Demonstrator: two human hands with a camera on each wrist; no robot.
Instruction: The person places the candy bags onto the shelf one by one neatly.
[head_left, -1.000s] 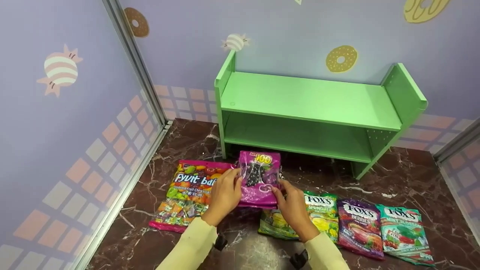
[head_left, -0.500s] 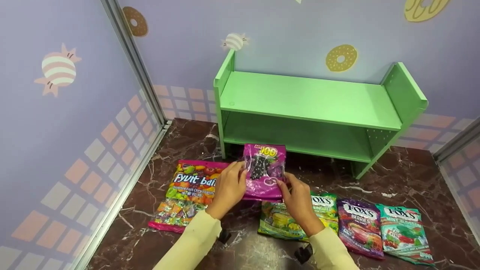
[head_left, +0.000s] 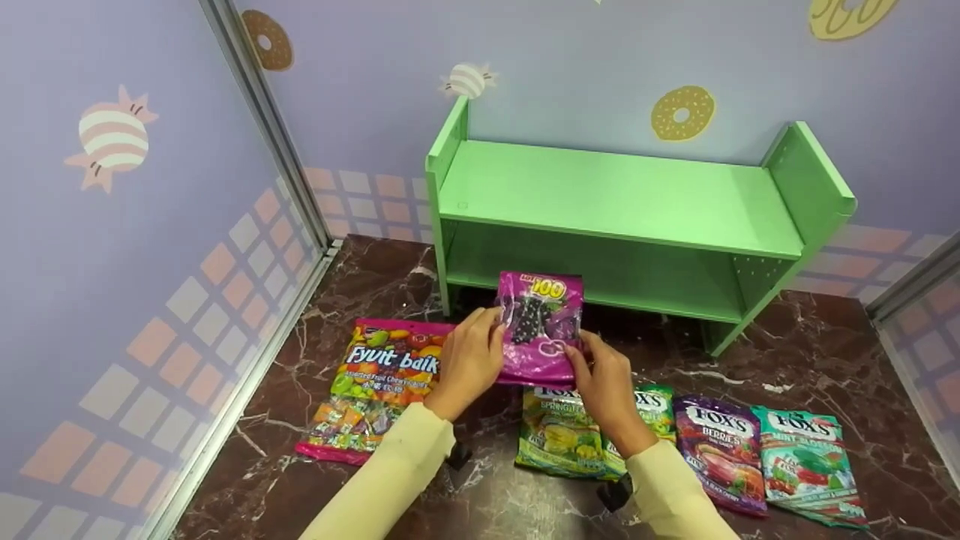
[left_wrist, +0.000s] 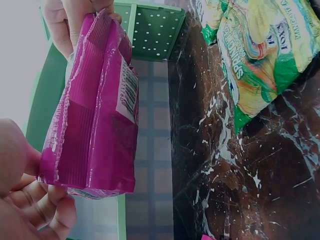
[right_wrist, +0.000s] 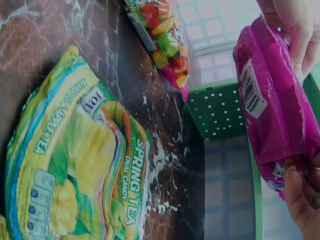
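Both hands hold a magenta candy bag with "100" and dark berries on its front, raised before the green shelf. My left hand grips its left edge, fingers in front of and behind the film. On the opposite edge, my right hand pinches the lower right corner between thumb and fingers. In the left wrist view the bag shows its crimped bottom seam and part of a barcode. The right wrist view shows the barcode side of the bag, the shelf's perforated end panel behind it.
A Fruit baik candy bag lies on the dark marble floor at left. Yellow-green Fox's Spring Tea bags, a purple Berries bag and a teal Mint bag lie in a row at right. Patterned walls enclose the space.
Both hands have carried the magenta candy bag upward and slightly right, from over the floor to in front of the lower shelf. The other bags stay in place.
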